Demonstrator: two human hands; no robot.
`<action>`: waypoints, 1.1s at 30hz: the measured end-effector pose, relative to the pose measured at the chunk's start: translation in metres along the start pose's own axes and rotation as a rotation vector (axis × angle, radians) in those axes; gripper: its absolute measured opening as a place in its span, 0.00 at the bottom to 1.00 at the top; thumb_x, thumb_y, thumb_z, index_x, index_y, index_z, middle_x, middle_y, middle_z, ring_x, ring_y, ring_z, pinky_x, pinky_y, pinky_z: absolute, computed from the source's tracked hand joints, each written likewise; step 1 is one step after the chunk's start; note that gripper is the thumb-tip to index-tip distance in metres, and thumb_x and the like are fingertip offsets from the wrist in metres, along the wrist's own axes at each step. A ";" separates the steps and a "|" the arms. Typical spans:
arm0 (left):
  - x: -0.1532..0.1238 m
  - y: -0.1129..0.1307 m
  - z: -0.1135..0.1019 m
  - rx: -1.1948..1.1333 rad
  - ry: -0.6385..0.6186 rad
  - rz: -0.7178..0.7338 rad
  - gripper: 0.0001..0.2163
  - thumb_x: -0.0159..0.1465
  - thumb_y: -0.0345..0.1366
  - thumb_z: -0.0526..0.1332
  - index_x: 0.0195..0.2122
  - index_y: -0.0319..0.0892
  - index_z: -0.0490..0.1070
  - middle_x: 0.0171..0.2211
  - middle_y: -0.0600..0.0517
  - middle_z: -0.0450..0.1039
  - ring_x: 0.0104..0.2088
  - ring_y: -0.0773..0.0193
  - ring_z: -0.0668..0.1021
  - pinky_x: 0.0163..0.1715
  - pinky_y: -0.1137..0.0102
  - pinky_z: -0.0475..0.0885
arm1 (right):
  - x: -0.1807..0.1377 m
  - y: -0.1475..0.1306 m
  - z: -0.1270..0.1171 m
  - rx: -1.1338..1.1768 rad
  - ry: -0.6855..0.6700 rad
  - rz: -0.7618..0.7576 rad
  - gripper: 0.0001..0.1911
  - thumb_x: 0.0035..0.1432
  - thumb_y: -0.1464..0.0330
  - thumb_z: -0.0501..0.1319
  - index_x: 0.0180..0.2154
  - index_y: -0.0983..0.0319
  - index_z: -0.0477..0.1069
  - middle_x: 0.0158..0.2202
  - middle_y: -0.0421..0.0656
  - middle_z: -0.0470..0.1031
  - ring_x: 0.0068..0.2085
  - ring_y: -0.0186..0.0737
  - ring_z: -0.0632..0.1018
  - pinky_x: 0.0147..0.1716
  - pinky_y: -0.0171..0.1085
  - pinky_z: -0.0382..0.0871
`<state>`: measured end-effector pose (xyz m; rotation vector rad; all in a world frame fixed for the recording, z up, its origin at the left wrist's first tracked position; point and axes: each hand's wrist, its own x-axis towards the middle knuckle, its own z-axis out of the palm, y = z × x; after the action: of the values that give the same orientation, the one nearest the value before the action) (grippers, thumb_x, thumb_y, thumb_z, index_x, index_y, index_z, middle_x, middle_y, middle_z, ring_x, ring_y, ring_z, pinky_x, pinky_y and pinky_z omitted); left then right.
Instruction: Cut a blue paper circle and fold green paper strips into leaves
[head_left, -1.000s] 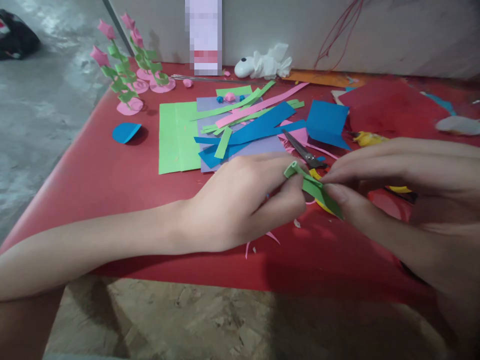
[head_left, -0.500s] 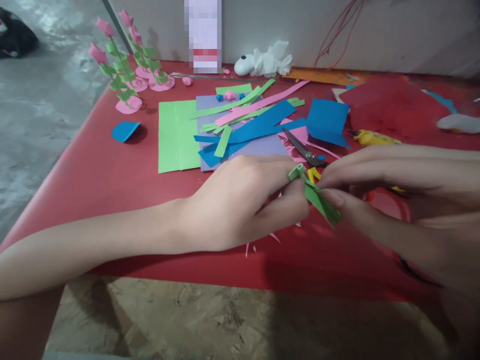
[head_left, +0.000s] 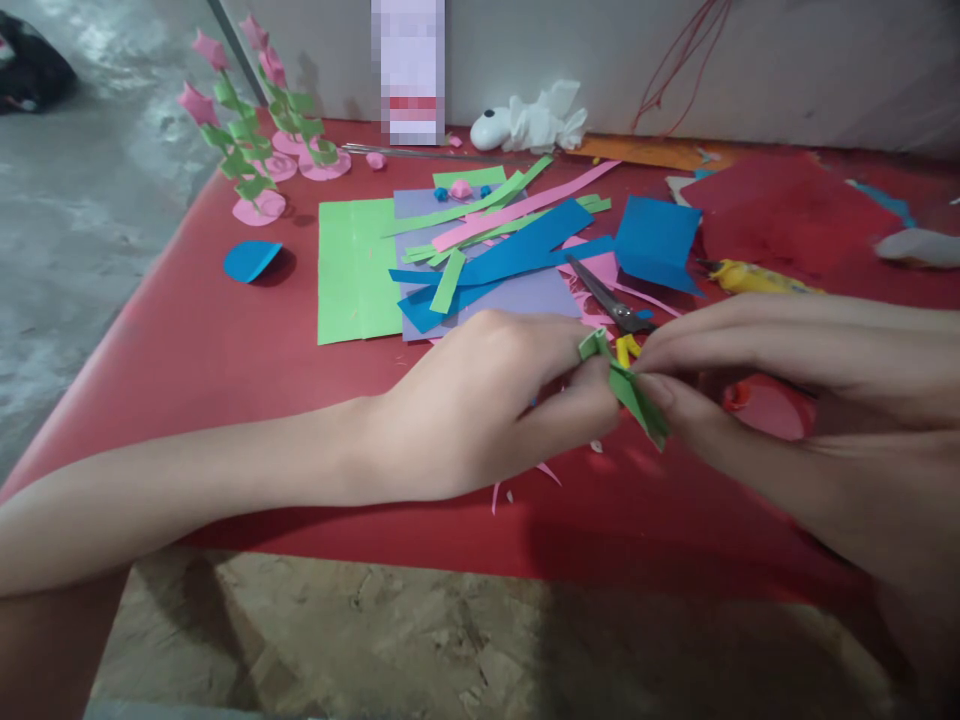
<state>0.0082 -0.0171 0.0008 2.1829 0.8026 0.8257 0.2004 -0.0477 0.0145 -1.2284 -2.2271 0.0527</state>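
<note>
Both my hands meet over the red table (head_left: 225, 350), pinching one folded green paper strip (head_left: 626, 385). My left hand (head_left: 487, 410) comes in from the left, fingers curled, gripping the strip's curled upper end. My right hand (head_left: 787, 400) reaches in from the right and pinches the strip's lower part between thumb and fingers. Just behind the strip lie scissors (head_left: 604, 298) with yellow handles, partly hidden by my fingers.
A green sheet (head_left: 352, 270), a purple sheet and several blue, pink and green strips (head_left: 517, 245) lie mid-table. Paper flowers (head_left: 247, 150) on pink bases stand at the back left, next to a blue disc (head_left: 251, 260). A yellow glue tube (head_left: 750, 277) and a red lid (head_left: 772, 405) are on the right.
The green strip's free lower end has grown shorter and drawn in toward my fingers. My right hand has shifted slightly, uncovering the red lid. My left arm has stayed put.
</note>
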 end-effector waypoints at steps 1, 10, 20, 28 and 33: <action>0.000 0.000 0.000 -0.021 -0.002 -0.020 0.14 0.60 0.28 0.48 0.19 0.38 0.64 0.20 0.50 0.70 0.22 0.71 0.71 0.22 0.74 0.63 | -0.002 0.000 0.001 -0.002 0.023 0.000 0.08 0.60 0.61 0.57 0.33 0.54 0.73 0.31 0.36 0.75 0.33 0.35 0.77 0.31 0.36 0.71; 0.001 0.003 -0.001 -0.219 0.046 -0.163 0.15 0.62 0.31 0.49 0.17 0.40 0.58 0.19 0.54 0.68 0.23 0.70 0.73 0.20 0.75 0.61 | -0.015 -0.002 0.007 -0.086 0.108 -0.017 0.14 0.63 0.57 0.51 0.39 0.51 0.74 0.36 0.39 0.76 0.40 0.38 0.78 0.32 0.37 0.73; 0.003 0.003 0.001 -0.288 0.133 -0.209 0.16 0.62 0.31 0.50 0.17 0.42 0.51 0.16 0.56 0.58 0.21 0.71 0.71 0.19 0.75 0.60 | -0.004 -0.003 0.007 -0.332 0.029 -0.341 0.11 0.61 0.72 0.51 0.44 0.61 0.69 0.40 0.43 0.76 0.40 0.40 0.76 0.28 0.42 0.66; 0.002 0.002 -0.001 -0.241 0.137 -0.098 0.15 0.62 0.29 0.50 0.18 0.43 0.51 0.17 0.56 0.59 0.23 0.70 0.69 0.22 0.74 0.62 | 0.004 -0.005 0.001 -0.178 0.039 -0.205 0.07 0.60 0.68 0.56 0.39 0.54 0.71 0.37 0.40 0.77 0.36 0.38 0.76 0.29 0.43 0.67; 0.001 0.003 -0.003 -0.195 0.067 -0.030 0.16 0.62 0.29 0.49 0.17 0.42 0.52 0.17 0.55 0.63 0.22 0.71 0.70 0.21 0.74 0.61 | 0.004 -0.003 -0.003 -0.078 0.033 0.035 0.06 0.60 0.60 0.59 0.34 0.51 0.73 0.36 0.35 0.78 0.38 0.34 0.78 0.34 0.41 0.70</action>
<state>0.0072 -0.0173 0.0055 1.9767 0.7532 0.9258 0.1979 -0.0475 0.0200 -1.2999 -2.1976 -0.0411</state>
